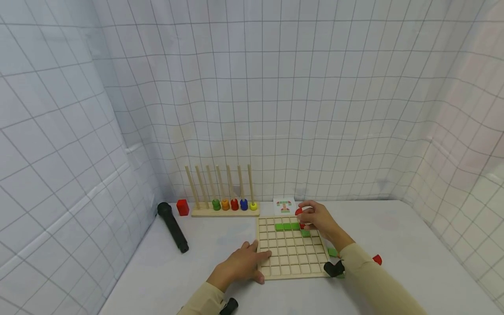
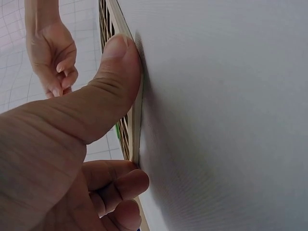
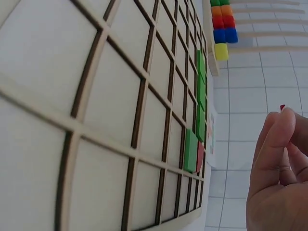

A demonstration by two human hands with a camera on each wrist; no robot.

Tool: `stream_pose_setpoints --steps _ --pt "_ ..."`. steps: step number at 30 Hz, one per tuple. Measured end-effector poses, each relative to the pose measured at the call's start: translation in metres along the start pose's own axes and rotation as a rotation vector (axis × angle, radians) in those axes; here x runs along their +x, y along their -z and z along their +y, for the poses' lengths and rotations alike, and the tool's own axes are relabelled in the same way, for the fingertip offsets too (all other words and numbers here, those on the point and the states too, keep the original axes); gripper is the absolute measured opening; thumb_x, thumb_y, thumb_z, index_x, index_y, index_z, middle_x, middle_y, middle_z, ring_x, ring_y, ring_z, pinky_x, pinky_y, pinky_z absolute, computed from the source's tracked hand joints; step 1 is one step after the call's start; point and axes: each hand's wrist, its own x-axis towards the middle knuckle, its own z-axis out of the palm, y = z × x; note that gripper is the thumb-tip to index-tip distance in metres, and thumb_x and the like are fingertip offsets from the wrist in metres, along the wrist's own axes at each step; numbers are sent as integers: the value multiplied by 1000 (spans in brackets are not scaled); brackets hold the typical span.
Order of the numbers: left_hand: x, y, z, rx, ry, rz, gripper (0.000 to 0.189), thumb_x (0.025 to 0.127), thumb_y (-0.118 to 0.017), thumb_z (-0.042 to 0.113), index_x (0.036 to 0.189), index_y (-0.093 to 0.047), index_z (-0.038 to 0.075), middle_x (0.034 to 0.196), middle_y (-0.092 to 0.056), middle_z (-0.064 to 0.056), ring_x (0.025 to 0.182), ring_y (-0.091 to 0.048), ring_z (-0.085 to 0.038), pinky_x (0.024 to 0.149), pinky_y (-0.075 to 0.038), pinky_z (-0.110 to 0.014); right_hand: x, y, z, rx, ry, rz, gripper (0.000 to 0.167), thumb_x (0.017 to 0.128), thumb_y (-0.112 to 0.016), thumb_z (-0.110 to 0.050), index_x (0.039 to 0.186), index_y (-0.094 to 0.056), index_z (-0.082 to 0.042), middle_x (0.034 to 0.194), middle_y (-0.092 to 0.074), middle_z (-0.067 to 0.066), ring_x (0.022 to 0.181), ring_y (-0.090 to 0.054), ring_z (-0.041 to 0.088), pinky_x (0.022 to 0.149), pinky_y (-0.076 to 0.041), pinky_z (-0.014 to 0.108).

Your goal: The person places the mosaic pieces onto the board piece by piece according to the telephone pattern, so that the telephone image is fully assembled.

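My right hand (image 1: 319, 218) pinches a small red piece (image 1: 299, 211) with a curved edge above the far right part of a wooden grid board (image 1: 291, 276). In the right wrist view, only a tip of the piece shows past the fingers. A row of green squares (image 1: 286, 226) lies in the board's far cells, with another green square (image 1: 305, 234) nearer, beside a second red piece (image 3: 199, 156). Spread fingers of my left hand (image 1: 242, 264) rest at the board's near left corner, the thumb against its edge. A pattern card (image 1: 284, 207) lies behind the board.
A bead rack (image 1: 224, 213) with upright pegs stands at the back left, beside a red block (image 1: 183, 207). A black microphone-shaped object (image 1: 173, 227) lies further left. Right of the board are a green piece (image 1: 333, 252) and a red piece (image 1: 377, 259), close to my right forearm.
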Motion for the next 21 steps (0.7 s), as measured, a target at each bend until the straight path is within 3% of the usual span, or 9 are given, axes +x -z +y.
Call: stream_pose_setpoints --steps 4,8,16,21 --pt "1 0 -1 0 -5 -1 79 73 -83 51 146 -56 35 155 -45 -22 132 -48 -35 100 -49 -47 6 -15 -3 -19 4 -36 49 96 -71 -9 138 -49 5 99 -65 11 82 -69 27 60 -57 26" --pt "1 0 -1 9 -8 3 79 74 -83 51 146 -57 35 154 -45 -22 132 -48 -35 99 -49 -47 13 -27 -6 -78 -13 -54 47 96 -71 -10 136 -52 4 106 -65 14 96 -70 37 62 -57 26" --pt "1 0 -1 12 2 -1 78 74 -83 52 146 -57 35 154 -46 -21 132 -49 -35 99 -50 -48 25 -45 -4 -123 -47 -98 47 93 -72 -8 135 -53 4 101 -70 13 84 -70 23 64 -57 29" --pt "0 1 0 7 0 -2 78 75 -83 51 146 -57 34 154 -45 -22 133 -48 -36 100 -49 -47 27 -55 -5 -130 -54 -87 47 94 -71 -8 136 -52 4 99 -69 11 83 -69 22 63 -57 28"
